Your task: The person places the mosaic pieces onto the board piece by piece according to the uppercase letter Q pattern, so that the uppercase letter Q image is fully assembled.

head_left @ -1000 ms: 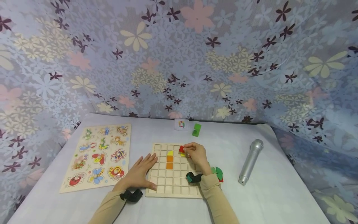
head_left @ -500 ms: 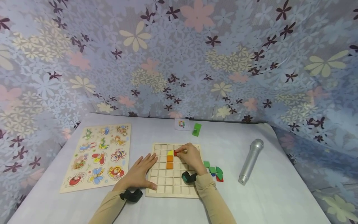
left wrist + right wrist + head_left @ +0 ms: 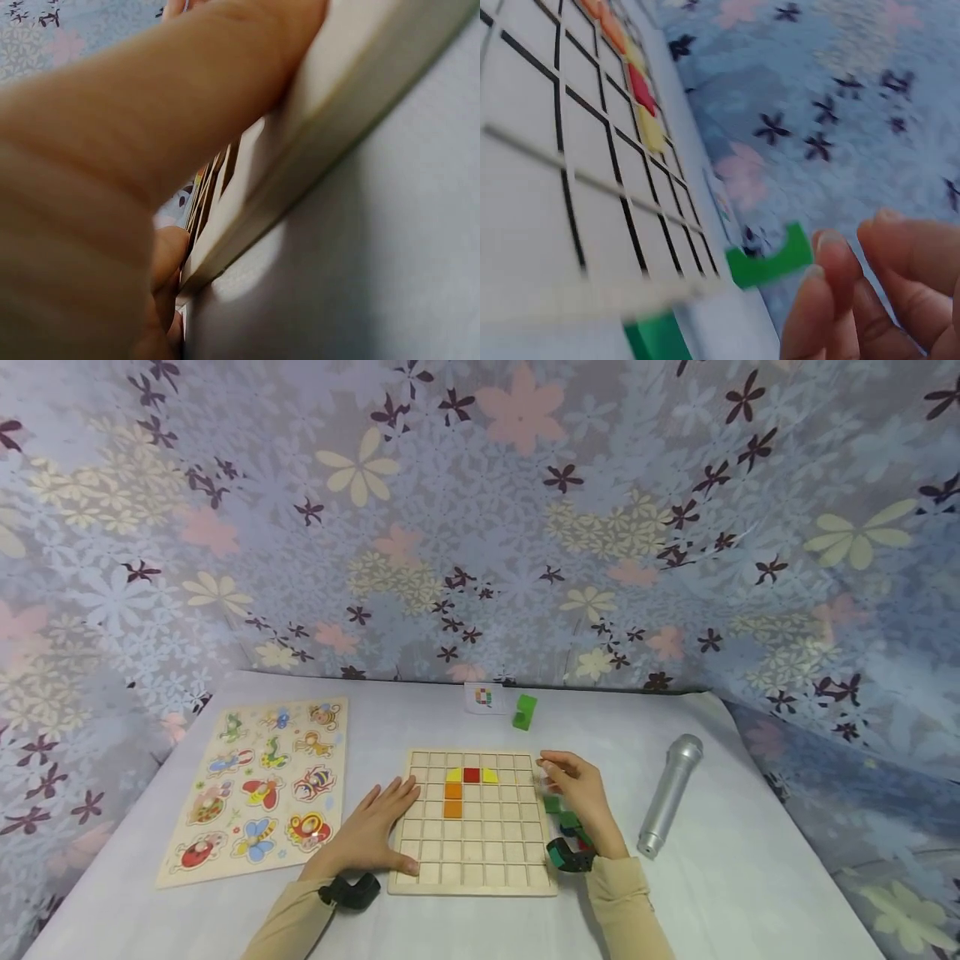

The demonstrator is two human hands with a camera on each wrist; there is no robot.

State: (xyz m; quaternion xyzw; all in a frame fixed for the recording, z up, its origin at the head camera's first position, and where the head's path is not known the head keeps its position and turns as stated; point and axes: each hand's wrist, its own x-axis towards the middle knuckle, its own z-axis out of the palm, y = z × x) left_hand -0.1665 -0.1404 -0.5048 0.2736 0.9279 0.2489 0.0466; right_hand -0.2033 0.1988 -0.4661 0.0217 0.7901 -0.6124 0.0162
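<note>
A wooden grid board [image 3: 487,852] lies in the middle of the table. My left hand [image 3: 367,835] rests spread along its left edge, thumb on the near corner. Two orange squares [image 3: 453,800] form a column on the grid. Above them sits a yellow piece [image 3: 454,774], followed to the right by a red square [image 3: 471,775] and a second yellow piece [image 3: 490,776]. My right hand [image 3: 577,789], fingers loosely bent and holding nothing, hovers beside the board's right edge over loose green pieces [image 3: 552,803]. In the right wrist view, a notched green piece [image 3: 769,266] shows behind the fingertips.
Behind the board lie a small pattern card [image 3: 483,697] and that notched green piece. An insect puzzle board [image 3: 296,772] occupies the left side. On the right lies a silver microphone-shaped cylinder [image 3: 670,797]. A floral curtain [image 3: 480,527] hangs along the table's back edge.
My right hand has set the red square between the two yellow pieces, let go of it and moved right, off the board. The left hand stays in place.
</note>
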